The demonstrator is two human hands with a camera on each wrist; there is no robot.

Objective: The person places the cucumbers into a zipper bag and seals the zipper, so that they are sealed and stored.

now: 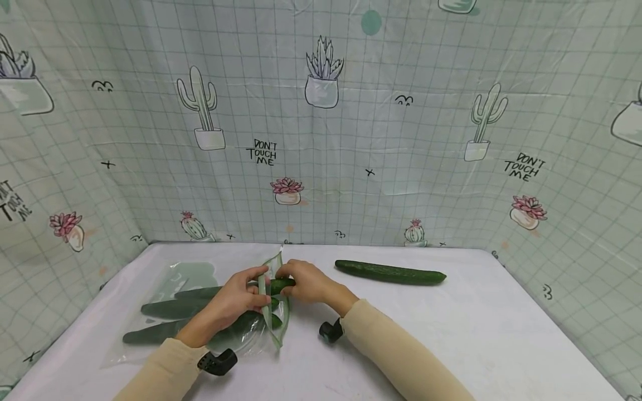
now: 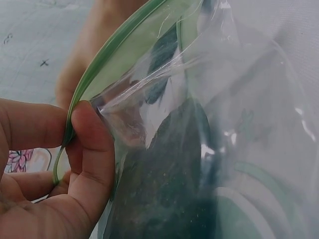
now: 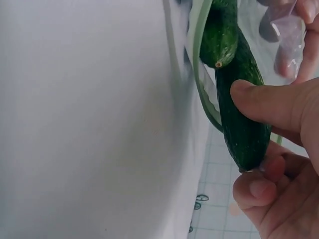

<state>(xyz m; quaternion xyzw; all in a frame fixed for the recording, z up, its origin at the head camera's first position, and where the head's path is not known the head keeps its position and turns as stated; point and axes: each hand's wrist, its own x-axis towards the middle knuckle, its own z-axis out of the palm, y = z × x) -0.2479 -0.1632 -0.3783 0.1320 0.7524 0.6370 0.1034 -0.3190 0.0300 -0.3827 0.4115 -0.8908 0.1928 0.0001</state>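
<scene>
Beige sleeves (image 1: 401, 353) are showing nearest; the left hand (image 1: 234, 301) is pinching a bag's rim (image 1: 267, 316), the right hand (image 1: 311, 284) gripping a cucumber (image 3: 249, 134) partly inside. Guiding it through seems underway, likely calling for a wide opening. Another cucumber (image 1: 390, 272) is lying beyond.

booth (image 1: 431, 189) with printed cloth walls (image 1: 351, 139)

- Lone cucumber (image 1: 390, 272): dark green all over.
- Cucumber at the bag's mouth (image 3: 246, 142): deep green, with small paler specks.
- Bag (image 1: 193, 272): clear, edged in green along its opening, printed with pale green patches.
- Bagged cucumbers (image 1: 155, 332): muted grey-green through the film.
- Counter (image 1: 386, 328): plain white.
- Backdrop (image 1: 346, 161): pale grey-green grid, outlined cacti, pink succulents, black lettering.
- Sleeves (image 1: 396, 345): cream.
- Wrist devices (image 1: 218, 363): black.
</scene>
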